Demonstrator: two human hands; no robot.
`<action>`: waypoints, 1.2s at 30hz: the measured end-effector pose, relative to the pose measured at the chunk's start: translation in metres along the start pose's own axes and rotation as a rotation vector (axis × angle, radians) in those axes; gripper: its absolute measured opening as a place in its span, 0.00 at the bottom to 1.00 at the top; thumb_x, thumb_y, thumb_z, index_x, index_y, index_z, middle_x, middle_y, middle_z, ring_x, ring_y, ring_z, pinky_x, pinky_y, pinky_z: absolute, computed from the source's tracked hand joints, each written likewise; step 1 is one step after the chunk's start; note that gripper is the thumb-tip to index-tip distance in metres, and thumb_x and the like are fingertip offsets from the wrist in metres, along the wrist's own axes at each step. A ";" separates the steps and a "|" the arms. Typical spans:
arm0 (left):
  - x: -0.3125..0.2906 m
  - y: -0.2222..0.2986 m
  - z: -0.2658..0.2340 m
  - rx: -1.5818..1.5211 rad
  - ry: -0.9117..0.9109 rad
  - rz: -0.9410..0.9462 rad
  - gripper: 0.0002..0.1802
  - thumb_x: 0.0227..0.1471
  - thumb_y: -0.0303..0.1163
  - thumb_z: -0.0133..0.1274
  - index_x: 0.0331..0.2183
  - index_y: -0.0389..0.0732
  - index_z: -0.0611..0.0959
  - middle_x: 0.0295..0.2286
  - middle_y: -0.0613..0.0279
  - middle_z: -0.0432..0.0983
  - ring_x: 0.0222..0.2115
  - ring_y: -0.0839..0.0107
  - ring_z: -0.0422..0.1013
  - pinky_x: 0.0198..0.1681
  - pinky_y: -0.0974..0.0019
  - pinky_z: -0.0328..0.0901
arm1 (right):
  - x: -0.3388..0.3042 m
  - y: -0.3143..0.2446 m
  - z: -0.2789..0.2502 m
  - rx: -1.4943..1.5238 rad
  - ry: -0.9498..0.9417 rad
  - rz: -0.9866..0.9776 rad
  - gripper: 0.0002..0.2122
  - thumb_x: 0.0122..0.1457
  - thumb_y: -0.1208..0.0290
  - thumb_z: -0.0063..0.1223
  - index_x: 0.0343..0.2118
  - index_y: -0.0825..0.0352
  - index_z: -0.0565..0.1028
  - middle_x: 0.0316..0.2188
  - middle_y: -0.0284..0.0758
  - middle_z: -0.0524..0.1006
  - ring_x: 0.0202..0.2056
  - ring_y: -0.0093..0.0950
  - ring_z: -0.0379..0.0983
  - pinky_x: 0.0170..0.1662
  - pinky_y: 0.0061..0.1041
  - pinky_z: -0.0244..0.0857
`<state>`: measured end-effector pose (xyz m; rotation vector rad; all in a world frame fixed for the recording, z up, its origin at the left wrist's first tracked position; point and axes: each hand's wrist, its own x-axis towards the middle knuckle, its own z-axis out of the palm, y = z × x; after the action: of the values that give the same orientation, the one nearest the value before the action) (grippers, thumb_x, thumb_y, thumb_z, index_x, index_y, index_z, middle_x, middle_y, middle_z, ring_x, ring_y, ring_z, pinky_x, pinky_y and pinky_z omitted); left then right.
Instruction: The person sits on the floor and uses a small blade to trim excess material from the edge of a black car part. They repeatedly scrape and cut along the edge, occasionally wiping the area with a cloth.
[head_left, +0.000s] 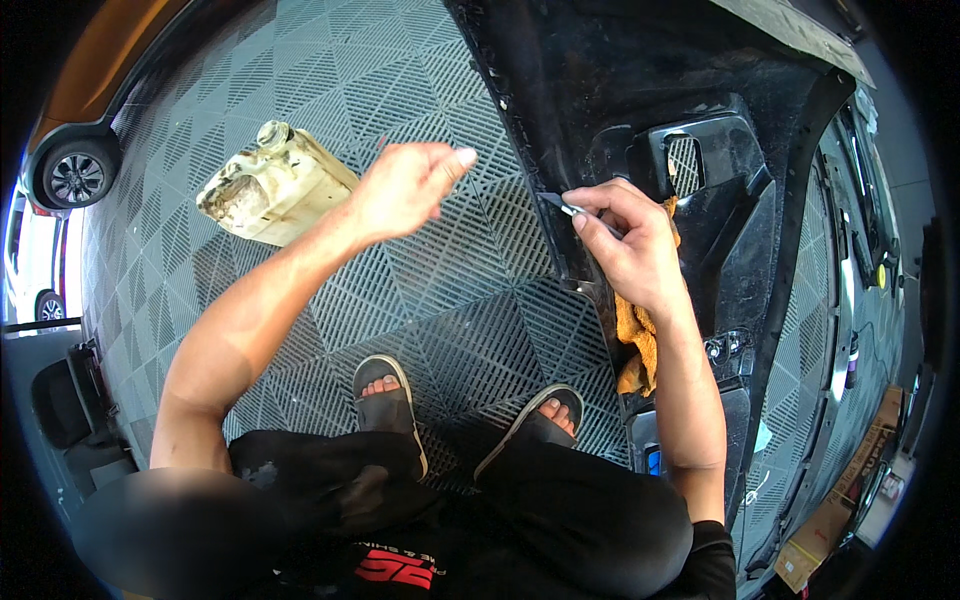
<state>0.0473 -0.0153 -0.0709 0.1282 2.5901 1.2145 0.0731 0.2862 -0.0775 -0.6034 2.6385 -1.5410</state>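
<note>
My right hand point(635, 240) grips a slim craft knife point(572, 208) between thumb and fingers. Its pointed dark blade lies at the left edge of a large black car panel point(560, 60); whether it touches the edge I cannot tell. My left hand point(410, 190) is held over the floor, left of the panel, with thumb and fingers pinched together. Anything between those fingertips is too small to make out. A crumpled orange cloth point(632, 345) rests on the panel, partly behind my right forearm.
A stained, off-white plastic jerrycan point(300, 190) with a hole in its side stands beyond my left forearm. Grey grid tiles point(430, 270) cover the floor beneath my sandals point(390, 410). Cardboard boxes point(840, 510) lie at the far right, and a parked car's wheel point(76, 175) shows upper left.
</note>
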 end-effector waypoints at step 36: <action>0.007 -0.003 -0.047 0.352 0.242 0.143 0.25 0.63 0.32 0.62 0.59 0.37 0.81 0.48 0.47 0.85 0.46 0.59 0.82 0.53 0.56 0.76 | 0.135 -0.036 0.006 -0.182 0.384 -0.768 0.11 0.62 0.78 0.67 0.47 0.61 0.86 0.37 0.34 0.83 0.31 0.25 0.80 0.33 0.23 0.76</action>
<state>0.0274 -0.0510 -0.0464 0.2540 3.0353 0.8476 -0.0389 0.2195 -0.0270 -1.6393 3.0396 -1.6984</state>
